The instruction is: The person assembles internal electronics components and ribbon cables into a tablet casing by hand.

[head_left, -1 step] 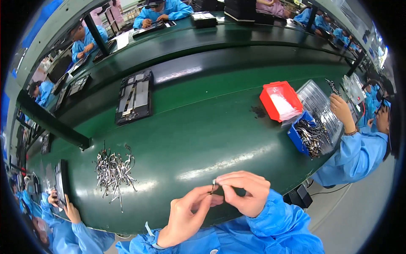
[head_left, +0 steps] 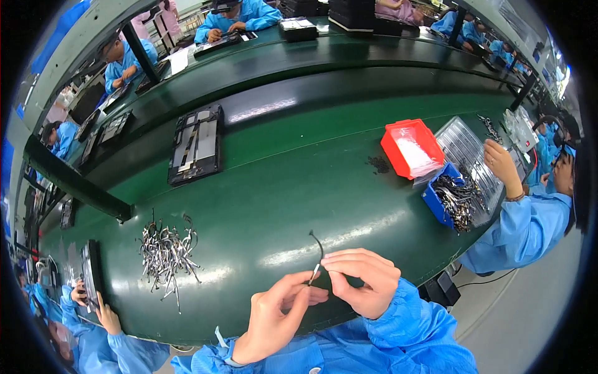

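Handling a thin cable [head_left: 316, 268] at the frame's lower centre, the left hand [head_left: 277, 311] pinches its lower end; the right hand's [head_left: 366, 283] grip is unclear. Any next move likely calls for light, steady pressure.

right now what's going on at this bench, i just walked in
A person in blue sleeves has a thin cable at the fingertips, its dark end curving up free. The left hand pinches the lower end; the right hand is at its middle, grip unclear. On the green bench, a cable pile lies to the left. To the right, a blue bin of cables sits beside a red bin, near a co-worker's hand.
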Available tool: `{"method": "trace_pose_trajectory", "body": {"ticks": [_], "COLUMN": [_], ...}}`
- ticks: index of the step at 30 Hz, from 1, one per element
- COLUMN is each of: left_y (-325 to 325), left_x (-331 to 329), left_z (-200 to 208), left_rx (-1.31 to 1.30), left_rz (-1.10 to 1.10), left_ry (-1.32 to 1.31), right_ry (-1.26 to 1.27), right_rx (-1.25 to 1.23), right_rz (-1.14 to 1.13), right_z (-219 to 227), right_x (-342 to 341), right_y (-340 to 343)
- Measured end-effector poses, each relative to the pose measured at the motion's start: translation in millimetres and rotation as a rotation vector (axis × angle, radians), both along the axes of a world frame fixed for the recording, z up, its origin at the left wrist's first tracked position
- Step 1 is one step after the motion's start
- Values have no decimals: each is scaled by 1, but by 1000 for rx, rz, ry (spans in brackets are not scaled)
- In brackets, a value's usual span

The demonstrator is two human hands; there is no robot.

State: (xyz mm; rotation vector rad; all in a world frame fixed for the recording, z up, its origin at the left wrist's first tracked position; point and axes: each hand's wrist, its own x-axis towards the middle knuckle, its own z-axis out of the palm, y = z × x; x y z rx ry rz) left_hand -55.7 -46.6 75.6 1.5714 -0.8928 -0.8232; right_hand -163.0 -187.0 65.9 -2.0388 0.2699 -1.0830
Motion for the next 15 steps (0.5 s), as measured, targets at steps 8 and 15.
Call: {"method": "trace_pose_trajectory", "body": {"ticks": [8, 15], "left_y": [-15, -26], "left_x": [-13, -14], "left_z": [5, -4], "left_rx": [-25, -59], "left_rz": [-67, -104], "left_ry": [-139, -277], "right_ry": [-8, 12], "right_rx": [-207, -319], "right_rz": [26, -74], "right_z": [-7, -4], "right_x": [-16, -19], "right_y": [-10, -24]}}
